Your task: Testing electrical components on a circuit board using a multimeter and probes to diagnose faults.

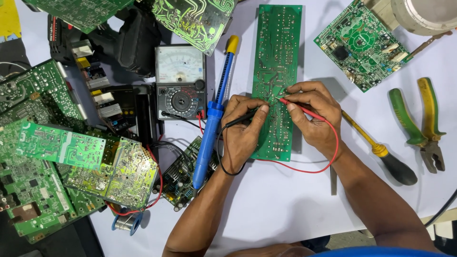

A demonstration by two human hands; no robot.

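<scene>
A long green circuit board (277, 52) lies solder side up in the middle of the white table. My left hand (241, 134) rests on its lower left part and holds a black test probe (243, 118) with its tip on the board. My right hand (314, 114) holds a red test probe (300, 107), its tip touching the board near the black one. Red and black leads run from the probes to an analog multimeter (181, 82) to the left.
A blue desoldering pump (213, 119) lies beside my left hand. Several circuit boards (62, 157) pile up at the left, with a solder spool (125, 222) below them. Another green board (362, 44), a yellow-handled screwdriver (378, 150) and green-yellow pliers (421, 126) lie at the right.
</scene>
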